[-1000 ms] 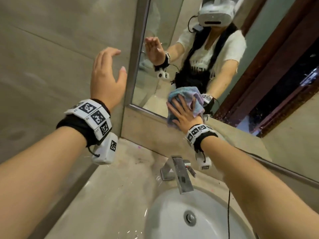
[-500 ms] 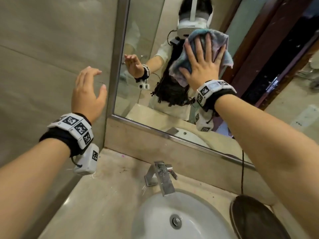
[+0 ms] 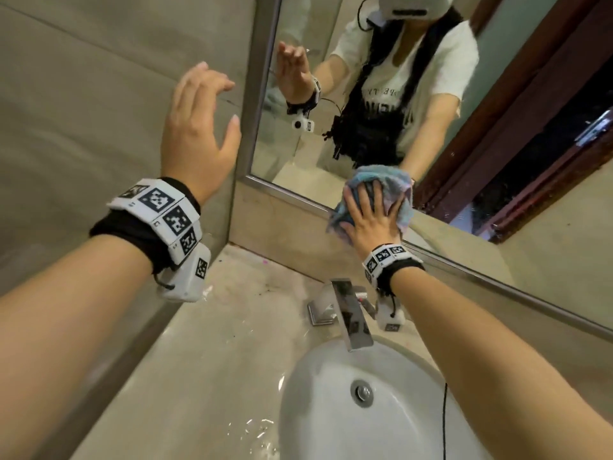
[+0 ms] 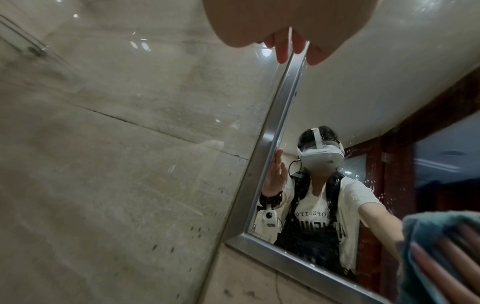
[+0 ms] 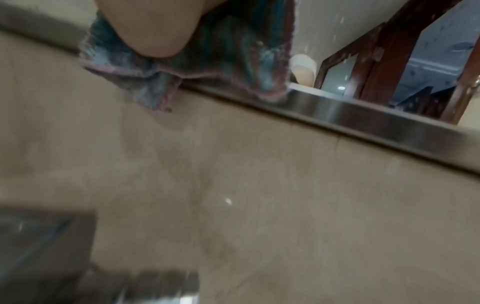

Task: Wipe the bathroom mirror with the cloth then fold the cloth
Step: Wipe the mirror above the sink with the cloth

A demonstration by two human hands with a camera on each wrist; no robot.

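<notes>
A bunched blue and pink cloth (image 3: 381, 180) lies against the lower edge of the wall mirror (image 3: 315, 134), over its steel frame (image 3: 292, 194). My right hand (image 3: 371, 217) presses it flat with spread, straight fingers. The right wrist view shows the cloth (image 5: 233, 61) hanging over the frame (image 5: 363, 115), blurred. My left hand (image 3: 199, 127) is raised in the air beside the mirror's left edge, fingers loosely extended and holding nothing. In the left wrist view its fingertips (image 4: 285, 51) hover by the mirror frame (image 4: 272, 144), and the cloth (image 4: 428, 232) shows at the lower right.
A chrome faucet (image 3: 348, 313) stands just below my right wrist, over a white basin (image 3: 315, 410). The beige counter (image 3: 215, 343) is wet and speckled. A tiled wall (image 3: 99, 94) closes the left side. The mirror reflects me and a dark wooden door frame.
My right hand has swept the cloth from high on the mirror down to its bottom edge. The left hand stays raised near the mirror's left edge.
</notes>
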